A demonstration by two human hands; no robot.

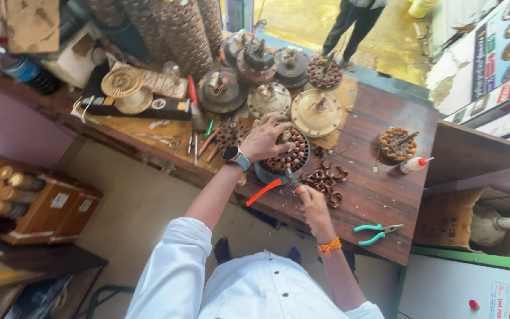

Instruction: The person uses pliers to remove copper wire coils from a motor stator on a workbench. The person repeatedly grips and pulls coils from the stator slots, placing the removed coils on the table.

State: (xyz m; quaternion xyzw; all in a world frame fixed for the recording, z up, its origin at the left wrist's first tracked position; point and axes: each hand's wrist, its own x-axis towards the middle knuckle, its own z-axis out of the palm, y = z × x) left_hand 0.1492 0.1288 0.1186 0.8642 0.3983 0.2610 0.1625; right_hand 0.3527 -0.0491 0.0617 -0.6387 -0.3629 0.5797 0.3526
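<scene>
My left hand (265,139), a watch on its wrist, rests with spread fingers on top of a round motor stator (287,158) wound with copper coils, pressing it to the wooden workbench (385,195). Just below the stator, my right hand (311,201) grips a pair of pliers with orange handles (265,190), the jaws touching the stator's near edge. A heap of loose copper coils (326,178) lies right of that hand.
Several fan motor parts and stators (255,71) crowd the bench's far side. Teal-handled pliers (376,231) lie near the front edge, a small bottle (414,165) and another wound stator (398,143) to the right. A person (355,23) stands beyond the bench. Boxes of rolls (13,195) sit left.
</scene>
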